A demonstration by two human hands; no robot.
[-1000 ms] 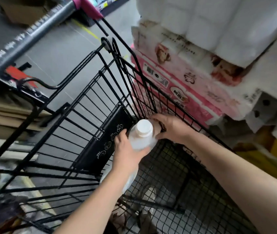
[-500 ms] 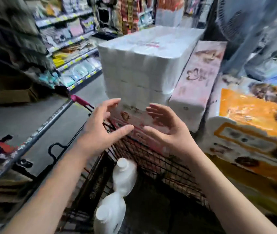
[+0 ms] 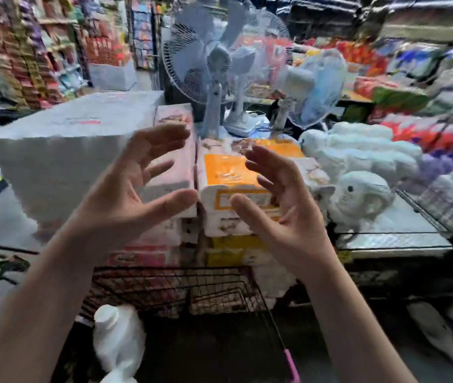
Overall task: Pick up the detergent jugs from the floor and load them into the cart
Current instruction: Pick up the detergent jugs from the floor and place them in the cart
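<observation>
A white detergent jug (image 3: 117,337) with a white cap stands in the black wire cart (image 3: 181,291) at the bottom of the view. Part of a second white jug (image 3: 117,378) shows below it at the frame's edge. My left hand (image 3: 134,189) and my right hand (image 3: 278,208) are raised well above the cart, palms facing each other, fingers spread, holding nothing. Both forearms cross the cart's sides and hide parts of it.
Stacked tissue packs, white (image 3: 62,150), pink (image 3: 175,161) and orange (image 3: 236,186), rise just beyond the cart. Standing fans (image 3: 214,67) are behind them. White plush toys (image 3: 358,194) lie on a metal shelf (image 3: 396,239) at right. Stocked shelves (image 3: 26,51) line the left aisle.
My hands let go of the jug in the cart and rose up and apart. The view swung upward from the cart to the store shelves and fans.
</observation>
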